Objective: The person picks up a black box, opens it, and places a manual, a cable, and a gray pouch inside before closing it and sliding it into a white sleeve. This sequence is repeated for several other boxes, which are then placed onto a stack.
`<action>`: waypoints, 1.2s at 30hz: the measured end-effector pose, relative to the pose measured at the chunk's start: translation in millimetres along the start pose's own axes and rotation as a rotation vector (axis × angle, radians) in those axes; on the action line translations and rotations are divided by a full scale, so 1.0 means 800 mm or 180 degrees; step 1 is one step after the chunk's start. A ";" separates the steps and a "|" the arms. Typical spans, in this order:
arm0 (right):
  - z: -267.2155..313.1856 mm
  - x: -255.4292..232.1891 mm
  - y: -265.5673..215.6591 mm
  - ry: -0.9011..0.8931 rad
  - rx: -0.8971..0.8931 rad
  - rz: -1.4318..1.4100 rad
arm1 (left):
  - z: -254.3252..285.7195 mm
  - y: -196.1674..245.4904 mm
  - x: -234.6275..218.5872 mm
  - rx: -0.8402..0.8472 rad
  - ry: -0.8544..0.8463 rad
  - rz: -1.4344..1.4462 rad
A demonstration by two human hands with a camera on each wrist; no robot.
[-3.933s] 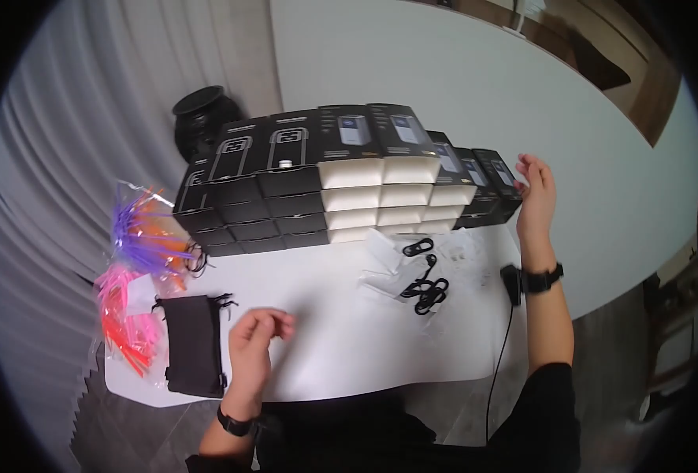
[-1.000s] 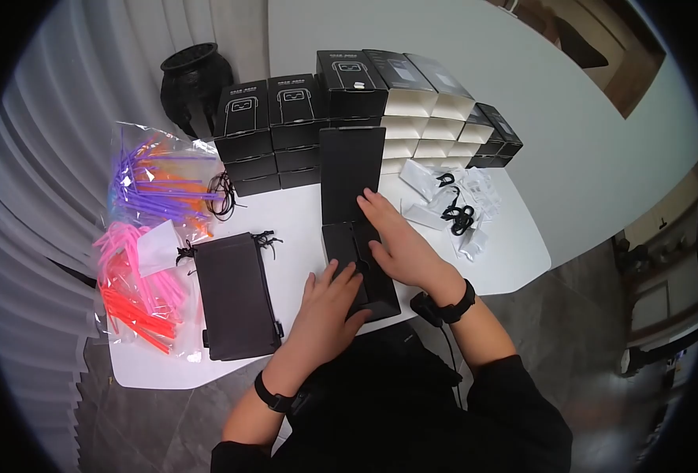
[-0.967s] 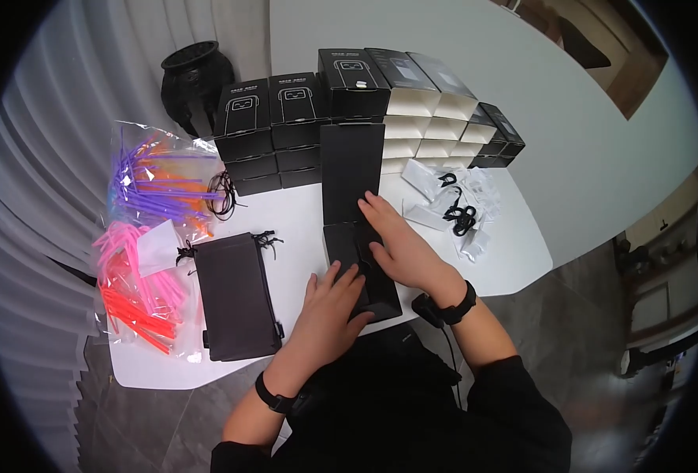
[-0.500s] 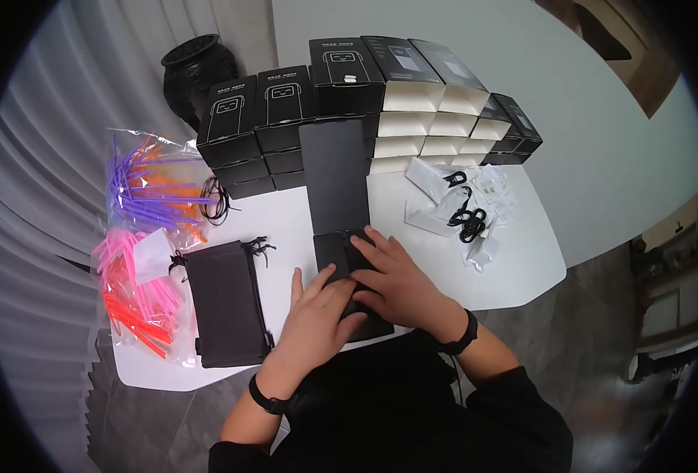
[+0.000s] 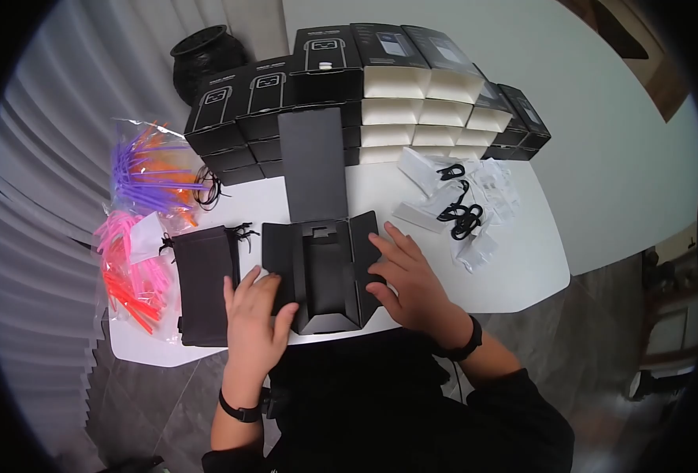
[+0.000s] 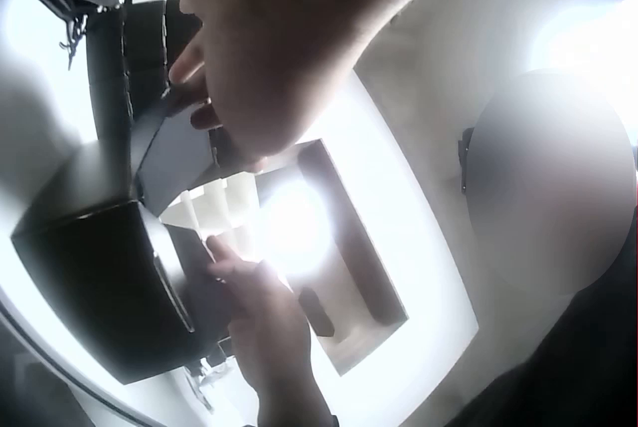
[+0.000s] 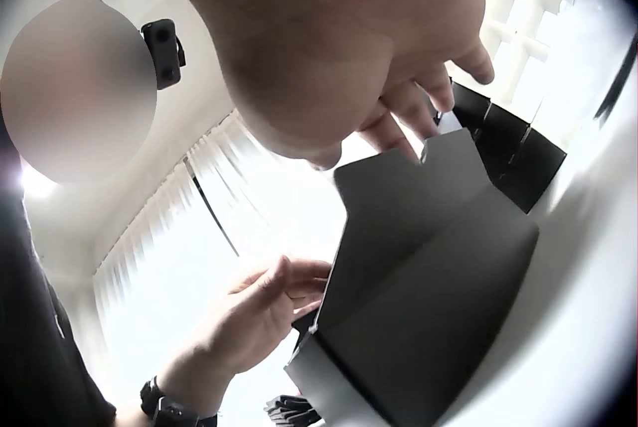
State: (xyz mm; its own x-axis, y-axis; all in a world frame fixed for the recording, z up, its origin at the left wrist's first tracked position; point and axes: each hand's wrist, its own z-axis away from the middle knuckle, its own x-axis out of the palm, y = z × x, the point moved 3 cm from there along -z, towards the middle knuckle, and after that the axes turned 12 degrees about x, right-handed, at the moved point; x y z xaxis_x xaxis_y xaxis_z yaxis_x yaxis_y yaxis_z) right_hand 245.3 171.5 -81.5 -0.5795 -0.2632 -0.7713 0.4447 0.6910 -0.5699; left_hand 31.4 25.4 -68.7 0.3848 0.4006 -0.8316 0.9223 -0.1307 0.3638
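An unfolded black cardboard box (image 5: pixel 327 276) lies at the table's front, its lid (image 5: pixel 314 165) raised at the back and side flaps spread. A dark recess shows inside it. My left hand (image 5: pixel 254 323) has its fingers against the left flap (image 5: pixel 280 256), thumb near the flap's lower edge. On the other side, my right hand (image 5: pixel 412 288) touches the right flap (image 5: pixel 364 256) with spread fingers. In the right wrist view, the fingertips of my right hand (image 7: pixel 379 68) are right at a flap's notched edge.
Stacked black boxes (image 5: pixel 329 47) line the back, several with white open ends. Black cables (image 5: pixel 463 217) and clear bags lie right. Bagged purple strips (image 5: pixel 148 181), pink and red strips (image 5: pixel 132 272) and a black drawstring pouch (image 5: pixel 203 292) sit left. A white table (image 5: pixel 514 268) carries everything.
The black box's side flaps, earlier folded inward beneath both hands, now spread outward and show the recess. My left hand has moved left; my right hand slightly right. Earlier, no unfolded box stood in front.
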 end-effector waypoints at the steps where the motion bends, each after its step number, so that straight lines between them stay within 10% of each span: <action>1: 0.010 0.002 0.007 0.0074 0.0114 0.0050 | 0.007 -0.002 0.006 -0.0098 0.0012 0.0008; 14: 0.055 0.051 0.000 0.0397 0.0641 -0.0744 | 0.024 0.013 0.040 -0.0687 0.0167 0.0449; 19: 0.056 -0.057 0.015 0.0783 0.0557 -0.0747 | -0.001 0.049 0.005 -0.0029 0.0856 -0.0248; 27: -0.007 -0.200 0.199 0.1496 0.2032 -0.0410 | -0.075 0.146 0.031 0.0377 -0.0032 0.2869; 32: -0.044 -0.191 0.318 0.0845 0.2415 0.0747 | -0.112 0.186 0.128 -0.2129 -0.1552 0.6162; 36: -0.048 -0.182 0.345 0.0420 0.2777 0.1314 | -0.109 0.184 0.184 -0.2298 -0.1496 0.5987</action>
State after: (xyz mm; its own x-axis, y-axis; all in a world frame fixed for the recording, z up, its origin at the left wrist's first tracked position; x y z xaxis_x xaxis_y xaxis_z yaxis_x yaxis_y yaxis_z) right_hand 426.5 426.4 -115.7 -0.3126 0.0021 -0.9499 0.9490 -0.0435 -0.3124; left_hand 220.7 144.4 -101.0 0.7203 0.0050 0.6937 -0.6550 0.3343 0.6777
